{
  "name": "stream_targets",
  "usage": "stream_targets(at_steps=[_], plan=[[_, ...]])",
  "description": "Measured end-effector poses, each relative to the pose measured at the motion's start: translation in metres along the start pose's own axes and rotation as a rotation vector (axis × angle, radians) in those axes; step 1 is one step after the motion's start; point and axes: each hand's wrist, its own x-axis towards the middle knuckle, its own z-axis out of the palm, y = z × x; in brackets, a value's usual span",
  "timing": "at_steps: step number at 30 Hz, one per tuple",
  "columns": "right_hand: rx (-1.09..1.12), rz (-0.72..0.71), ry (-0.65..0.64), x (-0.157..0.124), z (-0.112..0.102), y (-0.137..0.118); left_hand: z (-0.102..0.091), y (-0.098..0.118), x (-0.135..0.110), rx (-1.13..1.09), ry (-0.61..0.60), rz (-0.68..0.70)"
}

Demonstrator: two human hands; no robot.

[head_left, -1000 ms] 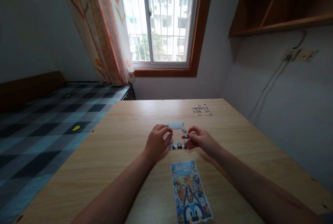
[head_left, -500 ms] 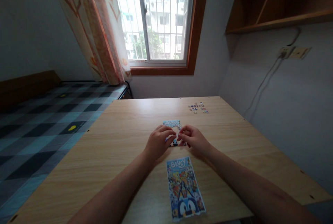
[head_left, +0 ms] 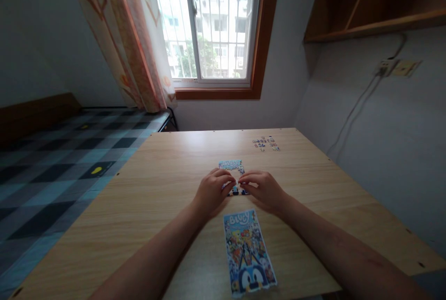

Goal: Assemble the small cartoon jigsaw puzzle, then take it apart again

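A broad, pale wood-grain bench (head_left: pixel 156 170) fills the middle and foreground. Left of it is a bed (head_left: pixel 59 188) covered in blue, grey and black checks. Beyond the bench's far edge, a brown-framed glass window (head_left: pixel 223 30) has an orange-and-cream floral fabric curtain (head_left: pixel 121 35) at its left. A brown wooden shelf (head_left: pixel 379 25) hangs on the right wall.

On the near part of the bench lies a rectangular, multicoloured printed sheet (head_left: pixel 246 249), with white lettering at its top and a blue dog's face at its bottom. Past it, the left hand (head_left: pixel 213 191) and right hand (head_left: pixel 263 188) meet closely, fingers and thumbs bent inward; whether either grips a piece cannot be told. Both are over a small, partly assembled jigsaw puzzle (head_left: pixel 230 164) with a light-blue top strip; bare wood shows inside its border. Tiny, multicoloured loose jigsaw pieces (head_left: pixel 263 141) lie farther off, toward the right.
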Motion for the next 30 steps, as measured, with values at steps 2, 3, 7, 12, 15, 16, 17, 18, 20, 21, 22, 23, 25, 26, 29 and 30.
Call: stream_targets(at_steps=[2,3,7,12,15,16,17,18,20,21,22,23,25,26,29,30], plan=[[-0.031,0.004,-0.005,-0.001,-0.001,0.002,-0.001,-0.001,-0.001,0.007,-0.022,-0.003],[-0.052,0.011,-0.007,-0.002,-0.001,0.004,-0.001,-0.001,-0.001,0.011,-0.033,-0.006],[-0.171,-0.005,-0.04,-0.004,-0.002,0.013,-0.003,-0.001,-0.003,0.033,-0.097,-0.017],[-0.244,-0.036,-0.136,-0.004,0.0,0.018,0.002,-0.003,-0.004,0.06,-0.13,-0.027],[-0.247,-0.023,-0.174,-0.002,0.001,0.016,0.004,-0.004,-0.004,0.071,-0.144,-0.009],[-0.245,-0.024,-0.184,-0.002,0.001,0.015,0.004,-0.005,-0.004,0.075,-0.152,-0.002],[-0.242,-0.024,-0.191,-0.001,0.001,0.014,0.004,-0.005,-0.004,0.08,-0.161,0.005],[-0.239,-0.022,-0.194,-0.001,0.001,0.014,0.004,-0.005,-0.004,0.086,-0.169,0.011],[-0.227,-0.016,-0.194,0.0,0.002,0.015,0.004,-0.004,-0.003,0.099,-0.179,0.016],[-0.22,-0.014,-0.196,0.0,0.002,0.015,0.004,-0.004,-0.003,0.104,-0.182,0.016],[-0.217,-0.016,-0.198,0.0,0.002,0.015,0.005,-0.004,-0.003,0.106,-0.183,0.015],[-0.217,-0.02,-0.203,0.0,0.003,0.015,0.005,-0.004,-0.004,0.106,-0.183,0.013],[-0.228,-0.035,-0.212,0.0,0.003,0.015,0.005,-0.005,-0.004,0.101,-0.189,0.013],[-0.237,-0.043,-0.215,0.0,0.003,0.015,0.005,-0.005,-0.004,0.1,-0.192,0.013],[-0.276,-0.058,-0.202,-0.002,0.003,0.014,0.005,-0.005,-0.004,0.108,-0.198,0.01],[-0.291,-0.055,-0.198,-0.003,0.003,0.014,0.005,-0.005,-0.004,0.111,-0.198,0.008]])
